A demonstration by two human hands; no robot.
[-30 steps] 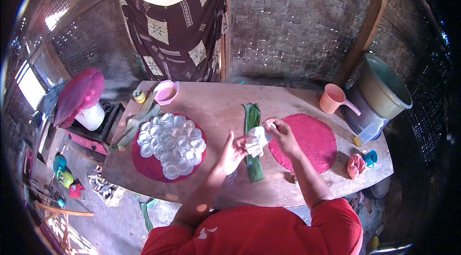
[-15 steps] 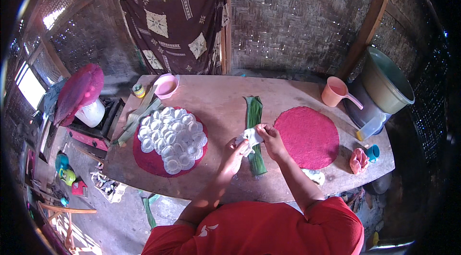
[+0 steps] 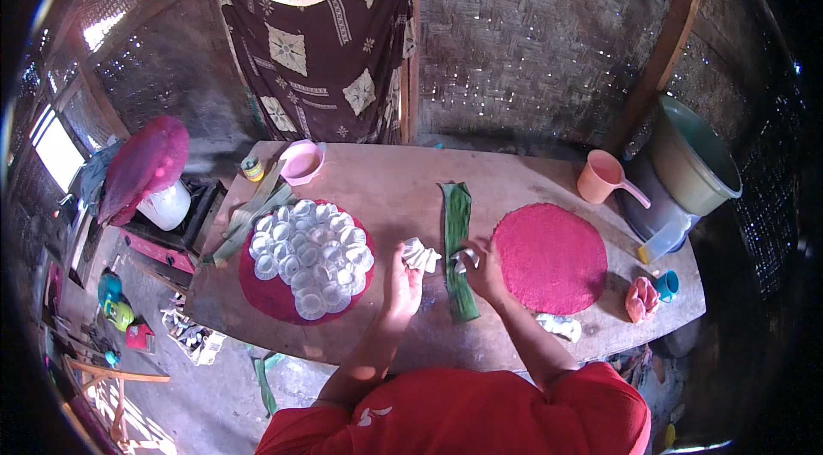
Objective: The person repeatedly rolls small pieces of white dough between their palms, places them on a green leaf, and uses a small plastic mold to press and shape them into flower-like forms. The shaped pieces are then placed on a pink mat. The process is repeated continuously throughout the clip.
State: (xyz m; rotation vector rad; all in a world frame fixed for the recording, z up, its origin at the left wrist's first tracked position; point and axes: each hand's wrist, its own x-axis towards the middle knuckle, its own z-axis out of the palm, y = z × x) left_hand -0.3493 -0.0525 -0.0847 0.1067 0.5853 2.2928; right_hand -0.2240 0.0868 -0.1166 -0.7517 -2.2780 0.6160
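Observation:
My left hand (image 3: 403,285) grips a ridged lump of white dough (image 3: 418,254), just left of a green leaf strip (image 3: 458,241) lying lengthwise on the wooden table (image 3: 386,172). Pinched in the fingers of my right hand (image 3: 487,271) is a smaller white dough piece (image 3: 465,261), over the leaf strip. To the left, many small white cup-shaped rounds (image 3: 309,251) crowd a round red mat (image 3: 266,301). A second round red mat (image 3: 549,253) lies bare beside my right hand.
A pink bowl (image 3: 302,163), a small tin (image 3: 252,168) and dry leaves (image 3: 249,219) sit at the back left. At the right are a pink dipper (image 3: 600,176), a large tub (image 3: 690,155), a clear container (image 3: 664,241), a blue cup (image 3: 666,285) and a crumpled pink cloth (image 3: 641,299).
My hands were together on one white lump over the leaf strip. Now they are apart: the left has moved left with the larger piece, the right keeps a small one.

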